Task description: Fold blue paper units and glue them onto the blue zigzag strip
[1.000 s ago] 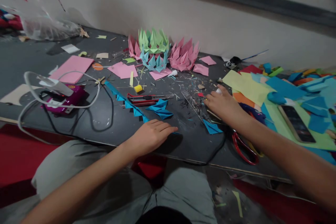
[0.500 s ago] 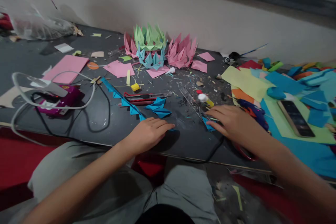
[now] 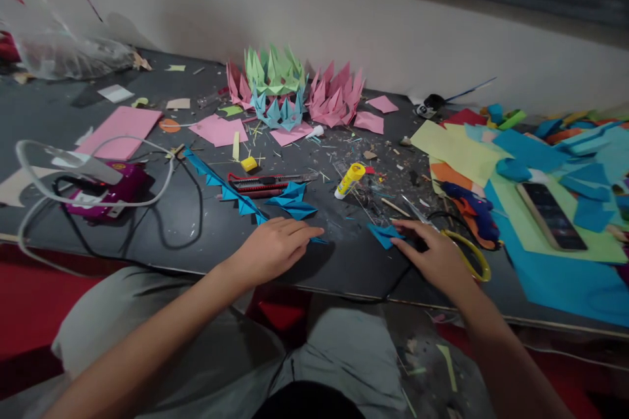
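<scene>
My left hand (image 3: 275, 245) rests over the table's front part, fingers together over a blue folded piece (image 3: 317, 240) whose tip sticks out beside the fingertips. My right hand (image 3: 427, 249) pinches the right end of another blue folded piece (image 3: 383, 234) between thumb and fingers. A chain of blue folded points (image 3: 221, 184) runs diagonally up and left from my left hand. Just above that hand lies a loose blue folded piece (image 3: 293, 200), next to a red cutter knife (image 3: 268, 181). A yellow glue stick (image 3: 350, 181) stands uncapped between and beyond my hands.
Green (image 3: 275, 71), pink (image 3: 337, 97) and blue folded-paper crowns stand near the wall. Yellow-handled scissors (image 3: 474, 255), a blue-orange glue gun (image 3: 472, 213) and a phone (image 3: 553, 216) on paper sheets lie right. A purple device (image 3: 111, 190) with looping cables sits left.
My right hand has drawn back from the glue stick, which now stands upright further left, and pinches the blue piece. The scissors beside it are more exposed. My left hand has barely moved.
</scene>
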